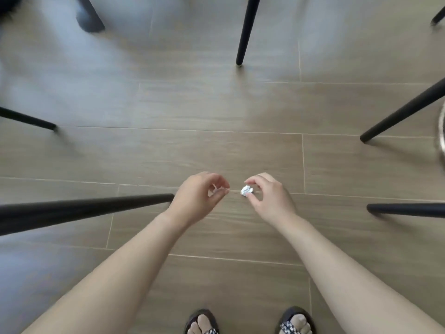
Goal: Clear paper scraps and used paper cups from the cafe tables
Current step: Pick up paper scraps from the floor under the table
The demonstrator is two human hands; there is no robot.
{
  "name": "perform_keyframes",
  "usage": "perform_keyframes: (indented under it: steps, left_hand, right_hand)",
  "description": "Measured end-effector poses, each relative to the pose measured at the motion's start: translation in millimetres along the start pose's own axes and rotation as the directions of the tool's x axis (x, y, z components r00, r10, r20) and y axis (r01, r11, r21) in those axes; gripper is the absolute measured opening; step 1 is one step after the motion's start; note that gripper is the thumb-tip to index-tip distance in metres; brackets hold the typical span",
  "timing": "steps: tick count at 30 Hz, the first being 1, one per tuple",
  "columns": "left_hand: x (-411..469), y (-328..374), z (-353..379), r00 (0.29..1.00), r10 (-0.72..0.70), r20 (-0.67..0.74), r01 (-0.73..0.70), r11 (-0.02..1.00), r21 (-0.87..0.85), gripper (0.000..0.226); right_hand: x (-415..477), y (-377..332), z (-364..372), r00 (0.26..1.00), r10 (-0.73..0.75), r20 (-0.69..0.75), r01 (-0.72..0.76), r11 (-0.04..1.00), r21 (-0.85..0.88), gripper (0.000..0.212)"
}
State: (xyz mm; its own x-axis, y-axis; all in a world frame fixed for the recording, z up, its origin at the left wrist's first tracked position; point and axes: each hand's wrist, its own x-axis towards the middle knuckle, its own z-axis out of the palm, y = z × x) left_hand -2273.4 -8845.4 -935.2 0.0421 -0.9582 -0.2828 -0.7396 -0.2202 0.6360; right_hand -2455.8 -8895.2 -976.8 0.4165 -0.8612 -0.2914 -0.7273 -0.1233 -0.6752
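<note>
Crumpled paper scrap: a small white wad with bluish creases, to the right of the black chair leg, beyond its tip. Your right hand curls thumb and forefinger narrowly round the wad, tips touching its edges. Your left hand, at the leg's tip, has curled fingers, thumb meeting forefinger. Something pale shows inside; I cannot tell what.

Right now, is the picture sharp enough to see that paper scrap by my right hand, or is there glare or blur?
Head view: the paper scrap is fairly sharp; bluish glare washes the floor at upper left; wide-angle bending splays the chair legs, blurred toward the edges.
</note>
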Motion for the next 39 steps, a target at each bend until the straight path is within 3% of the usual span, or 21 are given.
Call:
perform_keyframes:
  steps: [7, 14, 18, 22, 25, 33, 39]
  left_hand:
    - [42.5, -66.2, 44.2, 0.999, 0.01, 0.038, -0.013, 0.997, 0.073, 0.003]
    - [19.5, -65.2, 26.1, 0.997, -0.078, -0.004, 0.078, 0.995, 0.054, 0.008]
    - [-13.3, -10.8, -18.0, 0.987, -0.155, -0.048, 0.153, 0.987, -0.047, 0.008]
    - [-63.8, 78.7, -88.6, 0.959, -0.245, -0.143, 0.218, 0.959, -0.183, 0.01]
    - [-108.4, 150.8, -155.5, 0.957, -0.257, -0.134, 0.218, 0.943, -0.253, 0.012]
    - [-202.8, 324.9, -330.6, 0.954, -0.239, -0.179, 0.163, 0.919, -0.359, 0.012]
    - [-250.4, 406.3, -398.7, 0.917, -0.209, -0.339, 0.082, 0.931, -0.354, 0.006]
  right_hand:
    - [53.6, 81.9, 87.1, 0.988, 0.007, 0.153, 0.021, 0.983, -0.18, 0.032]
    - [46.7, 65.0, 83.7, 0.991, 0.027, 0.13, -0.004, 0.985, -0.173, 0.01]
    - [16.7, -8.7, 23.4, 0.997, -0.053, 0.053, 0.057, 0.994, -0.093, 0.009]
    - [-46.0, -109.0, -61.2, 0.993, -0.081, -0.081, 0.086, 0.994, 0.06, 0.014]
    - [-101.4, -187.9, -135.7, 0.99, -0.091, -0.106, 0.108, 0.98, 0.167, 0.019]
    - [-208.2, -371.8, -321.5, 0.967, -0.187, -0.172, 0.218, 0.958, 0.186, 0.016]
    - [-247.3, -444.3, -402.4, 0.942, -0.27, -0.2, 0.311, 0.927, 0.21, 0.011]
